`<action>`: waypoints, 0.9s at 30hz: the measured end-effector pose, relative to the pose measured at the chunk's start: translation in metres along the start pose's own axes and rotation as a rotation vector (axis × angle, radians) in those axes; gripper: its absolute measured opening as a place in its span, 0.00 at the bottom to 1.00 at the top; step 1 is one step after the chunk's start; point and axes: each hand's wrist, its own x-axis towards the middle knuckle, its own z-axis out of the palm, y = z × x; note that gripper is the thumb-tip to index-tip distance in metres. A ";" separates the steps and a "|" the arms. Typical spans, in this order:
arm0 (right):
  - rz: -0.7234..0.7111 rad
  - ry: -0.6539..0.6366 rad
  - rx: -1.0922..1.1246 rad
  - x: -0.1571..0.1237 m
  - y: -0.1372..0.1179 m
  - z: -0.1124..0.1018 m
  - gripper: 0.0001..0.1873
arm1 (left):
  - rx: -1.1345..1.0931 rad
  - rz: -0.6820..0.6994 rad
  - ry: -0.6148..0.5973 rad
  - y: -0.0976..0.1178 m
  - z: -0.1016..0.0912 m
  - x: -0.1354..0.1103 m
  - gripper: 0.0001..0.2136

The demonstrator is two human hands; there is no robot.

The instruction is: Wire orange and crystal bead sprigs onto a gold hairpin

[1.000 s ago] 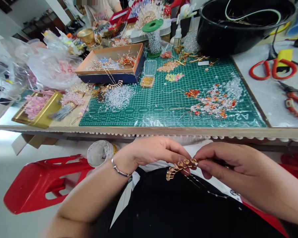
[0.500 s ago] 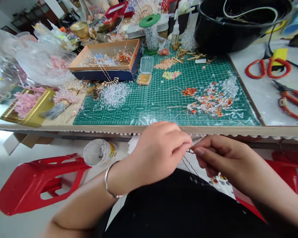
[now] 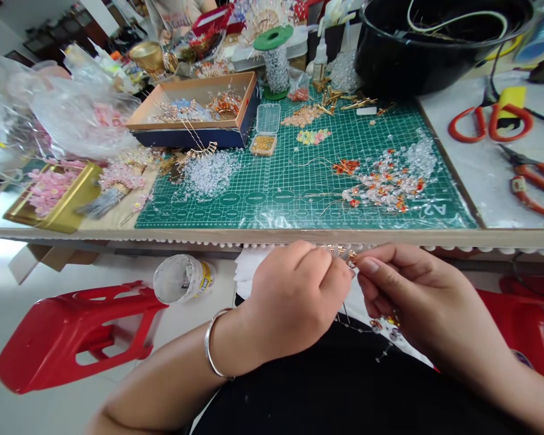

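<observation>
left hand point(image 3: 294, 296) and right hand point(image 3: 405, 290) both pinch a small gold metal ornament point(image 3: 342, 252) by the fingertips, just below desk point(image 3: 272, 237) front edge, mid-span. thin beaded wire point(image 3: 367, 329) dangles beneath (ornament mostly hidden).

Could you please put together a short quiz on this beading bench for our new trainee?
1. True or false: the left hand and right hand both pinch the gold piece in front of the table edge, off the cutting mat.
2. What lies to the right of the mat? A red-handled scissors; B a hammer; C a laptop.
3. What is worn on the left wrist?
Key: 1 true; 2 A; 3 a silver bangle.
</observation>
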 end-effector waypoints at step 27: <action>0.122 -0.313 0.002 0.011 0.001 -0.024 0.17 | -1.223 -0.671 -0.622 -0.027 -0.020 0.011 0.13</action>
